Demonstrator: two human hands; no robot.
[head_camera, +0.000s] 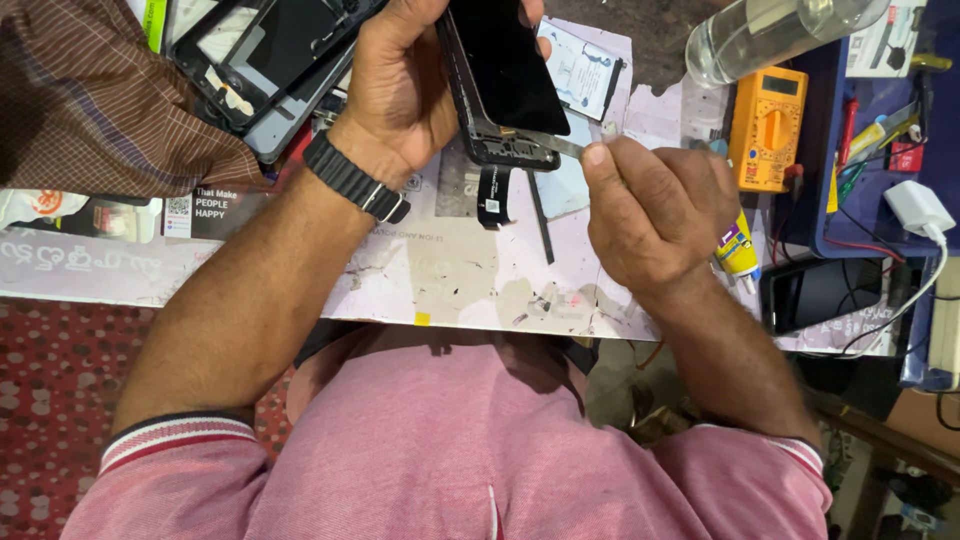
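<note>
Left hand (405, 85) is up top, fingers wrapped tight in a grip, knuckles facing the camera, watch strap on the wrist. Right hand (655, 215) sits lower, thumb and forefinger pinched together, the other fingers curled in. Both forearms are bare.

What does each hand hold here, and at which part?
Left hand grips the phone screen assembly along its side edge. Right hand pinches a thin metal tool at its rear end.

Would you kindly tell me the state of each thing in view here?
phone screen: dark, held in left hand.
thin metal tool: pinched in right hand, tip at the screen's lower edge.
ribbon cable: hanging loose.
multimeter: lying flat.
glue tube: lying flat.
</note>
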